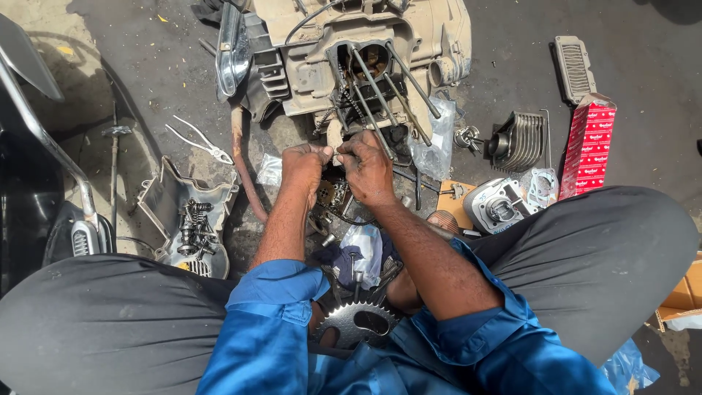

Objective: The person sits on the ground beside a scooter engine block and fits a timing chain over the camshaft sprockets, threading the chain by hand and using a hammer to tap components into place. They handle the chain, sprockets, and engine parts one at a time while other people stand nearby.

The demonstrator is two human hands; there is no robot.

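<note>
Timing chain (344,214), oily steel, limp and likely slippery, hanging in a loop below the engine crankcase (344,66) on the floor; being pinched at its upper run by left hand (306,167) and right hand (368,170), both grips pressed together; best held by the links.

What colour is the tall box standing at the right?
The box is red with small white markings, seen from the head view.

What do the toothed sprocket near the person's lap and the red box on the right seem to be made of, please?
The sprocket looks like bare steel: grey with a dull metallic sheen. The red box seems to be printed cardboard, with flat faces and folded edges.
</note>
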